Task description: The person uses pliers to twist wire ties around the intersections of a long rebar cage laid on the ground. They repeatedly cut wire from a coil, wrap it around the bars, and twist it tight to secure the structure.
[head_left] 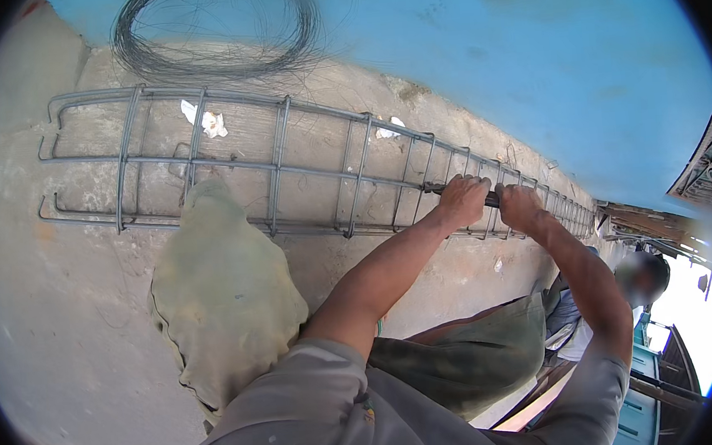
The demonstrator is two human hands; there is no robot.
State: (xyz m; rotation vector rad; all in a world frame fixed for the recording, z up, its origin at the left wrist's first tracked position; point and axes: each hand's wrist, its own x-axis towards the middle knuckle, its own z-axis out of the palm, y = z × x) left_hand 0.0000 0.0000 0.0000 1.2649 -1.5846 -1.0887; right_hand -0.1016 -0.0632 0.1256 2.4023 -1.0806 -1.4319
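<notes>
A long steel rebar cage runs from the left toward the right, its bars joined by several square stirrups. My left hand is closed over a dark rod-like tool at the cage's middle bar. Close beside it, my right hand is also closed, at the other end of the tool. The tool's kind cannot be made out, as my fingers cover most of it. Its dark tip shows just left of my left hand, against the cage.
A loose coil of thin wire lies beyond the cage, against the blue wall. White scraps lie on the concrete floor. My knee is near the cage's left part. Another person is at the right.
</notes>
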